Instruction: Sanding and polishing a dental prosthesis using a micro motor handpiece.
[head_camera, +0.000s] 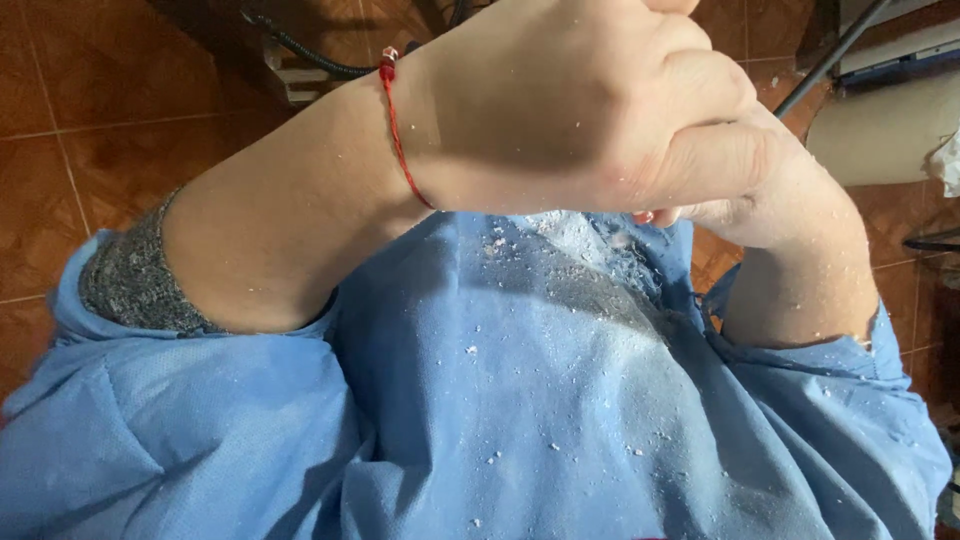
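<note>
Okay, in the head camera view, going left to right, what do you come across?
Grey cuff → red string bracelet → left hand → right hand clasped against it → pale roll at the right edge, all above a dusty blue gown.

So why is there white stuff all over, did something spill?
Yes, white powder and crumbs are scattered down the front of the blue gown, thickest just below the hands. Specks also cling to the right hand and its forearm. The left hand covers it, so what they grip is hidden.
</note>
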